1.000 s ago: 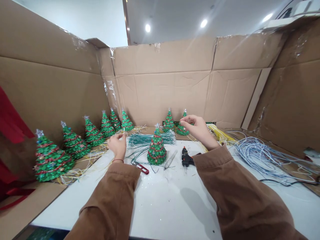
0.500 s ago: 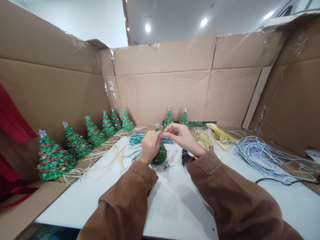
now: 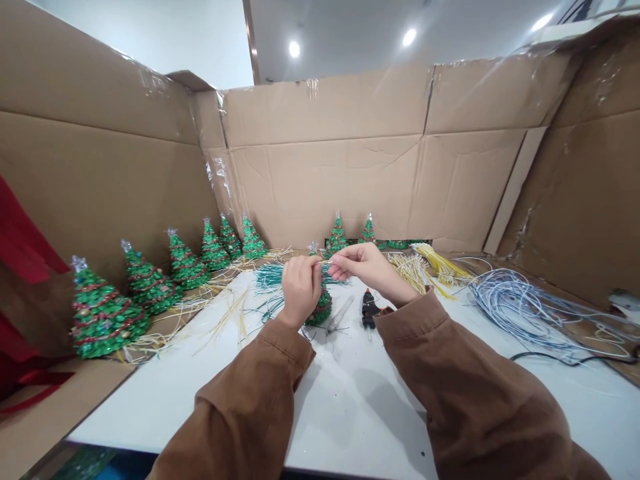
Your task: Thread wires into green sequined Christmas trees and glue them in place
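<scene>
My left hand point(image 3: 300, 287) and my right hand point(image 3: 365, 267) meet above the middle of the white board point(image 3: 345, 407). Both are closed, and a short thin pale strand point(image 3: 325, 262) runs between their fingertips. Directly behind my left hand stands a small green tree point(image 3: 323, 308) with a silvery star, partly hidden by that hand. Green wires point(image 3: 270, 276) fan out behind it. Just right of the tree's base lies a clear stick point(image 3: 341, 313). A black glue gun point(image 3: 369, 308) rests beside my right sleeve.
Several decorated trees point(image 3: 106, 317) line the left side, with two more point(image 3: 337, 235) at the back. Yellow and white wires point(image 3: 437, 265) lie at the back right, near a bluish-white coil point(image 3: 515, 307). Cardboard walls point(image 3: 325, 173) enclose the board. A black cord point(image 3: 550, 361) crosses the right.
My hands have drawn slightly apart, and the pale strand now shows between them. My right hand has shifted a little to the right, uncovering more of the glue gun. The view has tilted slightly.
</scene>
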`<state>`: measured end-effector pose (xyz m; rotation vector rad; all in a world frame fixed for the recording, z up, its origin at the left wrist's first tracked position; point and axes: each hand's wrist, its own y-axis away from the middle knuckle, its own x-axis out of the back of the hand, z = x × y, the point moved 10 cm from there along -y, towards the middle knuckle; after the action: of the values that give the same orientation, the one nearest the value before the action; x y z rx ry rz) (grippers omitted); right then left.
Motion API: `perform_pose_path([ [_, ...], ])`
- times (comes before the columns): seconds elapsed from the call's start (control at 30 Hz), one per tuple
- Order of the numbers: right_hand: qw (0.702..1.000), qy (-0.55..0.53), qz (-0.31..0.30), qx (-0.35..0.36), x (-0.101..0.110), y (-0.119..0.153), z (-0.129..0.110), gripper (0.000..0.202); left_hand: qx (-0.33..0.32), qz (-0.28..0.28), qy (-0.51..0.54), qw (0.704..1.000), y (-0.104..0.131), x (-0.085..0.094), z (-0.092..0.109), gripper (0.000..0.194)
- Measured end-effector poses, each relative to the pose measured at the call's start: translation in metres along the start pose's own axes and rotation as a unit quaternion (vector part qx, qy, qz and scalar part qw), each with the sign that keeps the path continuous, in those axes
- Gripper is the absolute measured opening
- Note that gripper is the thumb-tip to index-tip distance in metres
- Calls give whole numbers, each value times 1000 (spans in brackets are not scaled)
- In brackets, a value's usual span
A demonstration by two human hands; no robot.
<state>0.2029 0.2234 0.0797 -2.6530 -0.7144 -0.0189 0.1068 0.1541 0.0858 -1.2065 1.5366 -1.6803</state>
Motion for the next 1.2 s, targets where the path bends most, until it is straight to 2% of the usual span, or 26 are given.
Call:
perform_pose_path([
  [0.2, 1000, 27, 9, 7, -3, -2, 5, 28, -62, -35, -35, 997, 1, -7, 15, 14],
  [0.6, 995, 91, -3, 34, -5, 1, -2, 18, -59, -35, 14, 998, 0, -2, 19, 16],
  [0.77, 993, 111, -5, 50, -3, 2, -8, 18, -50, -58, 37, 996, -4, -3, 14, 16],
  [0.87, 988, 118, 56, 79, 20, 3, -22, 20, 6, -73, 77, 994, -7, -4, -5, 16],
  [0.97, 977, 74, 165, 110, 56, 8, -36, 24, 70, -52, 89, 992, -6, 0, -25, 20],
  [1.03, 971, 22, 201, 127, 65, 11, -39, 29, 98, -37, 88, 991, -4, 2, -32, 22],
  [1.1, 979, -19, 166, 119, 53, 8, -33, 34, 123, -26, 94, 988, -2, 3, -33, 24],
  [1.2, 995, -16, 55, 86, 12, 0, -15, 39, 129, -39, 116, 984, 0, -2, -25, 24],
])
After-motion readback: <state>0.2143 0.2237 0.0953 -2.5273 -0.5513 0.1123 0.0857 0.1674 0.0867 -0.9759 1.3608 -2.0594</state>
